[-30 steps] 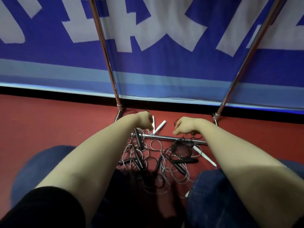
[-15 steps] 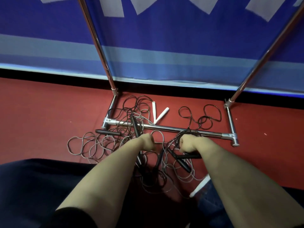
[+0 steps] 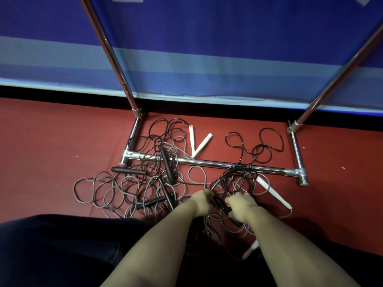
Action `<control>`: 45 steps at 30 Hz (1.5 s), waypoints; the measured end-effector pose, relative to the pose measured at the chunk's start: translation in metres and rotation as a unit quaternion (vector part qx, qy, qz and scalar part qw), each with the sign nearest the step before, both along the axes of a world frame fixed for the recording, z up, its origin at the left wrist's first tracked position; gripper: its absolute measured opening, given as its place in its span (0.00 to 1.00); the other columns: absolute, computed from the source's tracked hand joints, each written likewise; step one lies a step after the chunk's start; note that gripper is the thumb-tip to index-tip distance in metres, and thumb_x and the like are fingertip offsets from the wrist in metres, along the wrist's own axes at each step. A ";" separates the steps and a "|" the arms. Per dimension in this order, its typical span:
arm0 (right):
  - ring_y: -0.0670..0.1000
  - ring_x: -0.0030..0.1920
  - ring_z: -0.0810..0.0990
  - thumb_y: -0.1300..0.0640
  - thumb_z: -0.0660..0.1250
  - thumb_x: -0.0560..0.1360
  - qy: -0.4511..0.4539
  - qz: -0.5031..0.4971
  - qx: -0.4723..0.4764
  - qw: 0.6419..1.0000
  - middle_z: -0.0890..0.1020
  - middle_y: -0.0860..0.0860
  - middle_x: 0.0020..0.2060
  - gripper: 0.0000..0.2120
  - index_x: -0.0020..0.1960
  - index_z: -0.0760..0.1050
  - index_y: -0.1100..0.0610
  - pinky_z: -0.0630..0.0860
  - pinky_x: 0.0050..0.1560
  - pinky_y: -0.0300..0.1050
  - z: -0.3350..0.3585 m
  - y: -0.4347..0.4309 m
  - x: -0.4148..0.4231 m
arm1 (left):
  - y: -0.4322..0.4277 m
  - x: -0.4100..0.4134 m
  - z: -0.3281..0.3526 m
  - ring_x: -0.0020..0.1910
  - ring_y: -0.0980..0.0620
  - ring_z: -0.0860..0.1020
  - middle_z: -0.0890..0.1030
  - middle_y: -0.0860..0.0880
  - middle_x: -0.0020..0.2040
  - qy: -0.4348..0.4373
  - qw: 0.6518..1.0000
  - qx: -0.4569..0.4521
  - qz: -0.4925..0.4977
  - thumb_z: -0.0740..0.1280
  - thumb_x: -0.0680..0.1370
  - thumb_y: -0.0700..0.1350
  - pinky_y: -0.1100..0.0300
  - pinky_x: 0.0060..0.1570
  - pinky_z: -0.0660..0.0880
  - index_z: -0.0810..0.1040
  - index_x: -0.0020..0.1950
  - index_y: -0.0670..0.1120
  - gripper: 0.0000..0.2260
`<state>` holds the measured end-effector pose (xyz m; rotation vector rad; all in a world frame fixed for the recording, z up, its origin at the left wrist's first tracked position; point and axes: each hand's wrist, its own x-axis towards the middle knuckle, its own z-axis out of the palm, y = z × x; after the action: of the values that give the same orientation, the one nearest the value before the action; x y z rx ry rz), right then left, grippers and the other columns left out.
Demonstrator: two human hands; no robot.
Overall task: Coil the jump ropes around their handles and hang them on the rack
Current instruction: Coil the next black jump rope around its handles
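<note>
View looking down from a person's head at a red floor [image 3: 51, 154], where a chrome rack [image 3: 207, 163] stands against a blue banner [image 3: 207, 38]. The rack's two uprights lean out of the top of the view, and its base bar and two side feet form an open frame on the floor.

Inside that frame lie a pair of white handles [image 3: 199, 142], touching at one end in a V, and loose loops of black rope [image 3: 259, 146]. More loops spill over the base bar toward the person.

In front of the bar is a wide tangle of jump ropes [image 3: 107, 189], grey and black cords looped over each other, with several black grips [image 3: 168, 165] scattered through it. A white grip [image 3: 273, 193] lies to the right of the tangle, and another shows near the right forearm.

Both bare arms reach to the near edge of the tangle. The left hand [image 3: 202, 201] and right hand [image 3: 241, 206] are close together, fingers curled around a black handle [image 3: 220, 204] that runs slantwise between them (the fingertips themselves are hidden). Just beyond the hands, a rough coil of thin black cord [image 3: 238, 179] rests on the floor, touching the base bar. None of the ropes hangs on the rack.
</note>
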<state>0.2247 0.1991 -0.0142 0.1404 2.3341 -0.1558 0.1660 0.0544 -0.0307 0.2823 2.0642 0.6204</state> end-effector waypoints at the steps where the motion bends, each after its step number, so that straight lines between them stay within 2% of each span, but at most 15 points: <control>1: 0.56 0.65 0.73 0.56 0.66 0.79 0.019 -0.023 -0.023 0.999 0.78 0.53 0.60 0.12 0.62 0.75 0.55 0.66 0.61 0.44 -0.001 0.002 0.002 | 0.000 0.001 -0.001 0.62 0.44 0.77 0.77 0.42 0.63 0.000 1.000 0.012 -0.004 0.70 0.75 0.38 0.60 0.59 0.72 0.73 0.70 0.47 0.23; 5: 0.51 0.46 0.80 0.57 0.70 0.75 0.021 -0.107 -0.121 0.987 0.80 0.50 0.42 0.02 0.47 0.78 0.55 0.73 0.46 0.41 0.005 0.013 -0.006 | -0.002 0.001 0.001 0.68 0.44 0.69 0.65 0.42 0.67 0.022 0.997 0.051 -0.045 0.72 0.74 0.38 0.60 0.69 0.64 0.70 0.74 0.52 0.29; 10: 0.47 0.26 0.70 0.63 0.70 0.69 0.002 -0.224 -0.228 0.947 0.74 0.47 0.22 0.12 0.29 0.75 0.56 0.65 0.28 0.36 0.062 0.015 -0.028 | -0.002 -0.007 0.016 0.68 0.45 0.64 0.68 0.48 0.63 0.044 0.993 0.104 -0.026 0.77 0.70 0.45 0.55 0.73 0.58 0.77 0.64 0.59 0.25; 13: 0.51 0.24 0.70 0.66 0.64 0.66 0.079 -0.337 -0.333 0.877 0.75 0.55 0.23 0.07 0.30 0.76 0.61 0.68 0.27 0.39 0.102 0.014 -0.040 | 0.002 -0.009 0.041 0.66 0.49 0.68 0.69 0.52 0.57 0.028 0.985 0.172 0.017 0.79 0.66 0.50 0.51 0.73 0.61 0.81 0.48 0.63 0.14; 16: 0.52 0.22 0.66 0.68 0.61 0.64 0.196 -0.426 -0.415 0.779 0.69 0.56 0.20 0.06 0.29 0.71 0.63 0.67 0.28 0.41 0.146 0.006 -0.063 | 0.013 -0.010 0.074 0.48 0.67 0.75 0.75 0.54 0.48 0.002 0.966 0.243 0.087 0.75 0.74 0.43 0.71 0.55 0.71 0.81 0.50 0.46 0.07; 18: 0.51 0.22 0.62 0.66 0.60 0.61 0.244 -0.399 -0.467 0.750 0.66 0.54 0.20 0.03 0.29 0.67 0.63 0.64 0.27 0.39 0.182 -0.005 -0.074 | 0.021 -0.014 0.097 0.42 0.59 0.77 0.78 0.51 0.45 0.000 0.942 0.284 0.181 0.77 0.72 0.49 0.66 0.44 0.72 0.74 0.50 0.46 0.15; 21: 0.50 0.22 0.63 0.65 0.59 0.57 0.294 -0.284 -0.482 0.775 0.66 0.54 0.20 0.03 0.26 0.66 0.61 0.61 0.24 0.37 0.233 -0.025 -0.078 | 0.030 -0.026 0.136 0.54 0.54 0.74 0.73 0.47 0.60 0.083 0.901 0.336 0.261 0.78 0.62 0.56 0.59 0.53 0.71 0.66 0.57 0.50 0.31; 24: 0.50 0.21 0.63 0.63 0.59 0.57 0.330 -0.224 -0.485 0.779 0.67 0.54 0.19 0.04 0.24 0.66 0.59 0.60 0.25 0.37 0.277 -0.044 -0.075 | 0.027 -0.039 0.178 0.49 0.55 0.75 0.78 0.49 0.54 0.146 0.876 0.384 0.253 0.75 0.73 0.46 0.53 0.52 0.74 0.73 0.54 0.50 0.14; 26: 0.49 0.21 0.63 0.65 0.60 0.60 0.371 -0.223 -0.511 0.742 0.66 0.52 0.18 0.06 0.25 0.66 0.61 0.60 0.25 0.37 0.308 -0.053 -0.070 | 0.020 -0.047 0.202 0.43 0.62 0.79 0.83 0.52 0.44 0.167 0.875 0.392 0.231 0.68 0.79 0.41 0.58 0.52 0.75 0.80 0.46 0.48 0.03; 31: 0.52 0.24 0.64 0.62 0.61 0.60 0.447 -0.233 -0.637 0.583 0.68 0.54 0.21 0.04 0.28 0.68 0.62 0.68 0.28 0.40 0.381 -0.064 -0.061 | -0.011 -0.066 0.227 0.53 0.48 0.81 0.85 0.47 0.45 0.184 0.886 0.337 0.259 0.65 0.81 0.46 0.53 0.60 0.73 0.83 0.40 0.47 0.12; 36: 0.52 0.24 0.66 0.63 0.62 0.71 0.464 -0.328 -0.679 0.464 0.71 0.54 0.24 0.06 0.36 0.70 0.60 0.70 0.29 0.42 0.404 -0.055 -0.057 | -0.043 -0.073 0.254 0.30 0.57 0.79 0.80 0.48 0.29 0.185 0.855 0.343 0.341 0.59 0.84 0.47 0.64 0.40 0.73 0.76 0.41 0.43 0.15; 38: 0.51 0.23 0.67 0.63 0.61 0.75 0.463 -0.377 -0.656 0.462 0.76 0.55 0.27 0.04 0.42 0.71 0.61 0.71 0.28 0.43 0.399 -0.047 -0.055 | -0.055 -0.084 0.276 0.23 0.56 0.77 0.78 0.49 0.22 0.218 0.834 0.340 0.376 0.57 0.85 0.48 0.61 0.34 0.73 0.75 0.45 0.41 0.15; 40: 0.51 0.24 0.71 0.61 0.62 0.78 0.460 -0.389 -0.626 0.496 0.81 0.56 0.32 0.02 0.46 0.72 0.59 0.73 0.28 0.42 0.393 -0.041 -0.052 | -0.063 -0.094 0.306 0.25 0.49 0.76 0.77 0.44 0.27 0.293 0.808 0.324 0.396 0.56 0.85 0.48 0.61 0.28 0.71 0.73 0.47 0.40 0.15; 42: 0.51 0.27 0.77 0.59 0.62 0.80 0.440 -0.383 -0.614 0.531 0.84 0.57 0.38 0.03 0.50 0.71 0.58 0.75 0.28 0.41 0.388 -0.039 -0.050 | -0.065 -0.096 0.340 0.37 0.43 0.74 0.77 0.42 0.40 0.401 0.791 0.277 0.369 0.55 0.85 0.48 0.58 0.36 0.69 0.72 0.46 0.41 0.14; 45: 0.51 0.27 0.79 0.56 0.64 0.80 0.405 -0.374 -0.596 0.584 0.86 0.59 0.40 0.06 0.52 0.72 0.59 0.74 0.27 0.39 0.383 -0.042 -0.054 | -0.059 -0.087 0.383 0.42 0.46 0.72 0.76 0.47 0.44 0.505 0.784 0.236 0.274 0.56 0.83 0.48 0.56 0.41 0.65 0.73 0.51 0.44 0.09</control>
<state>0.1711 0.1574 0.3687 0.4097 2.1910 -2.5841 0.0788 -0.0049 0.3525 0.3400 3.0279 1.6285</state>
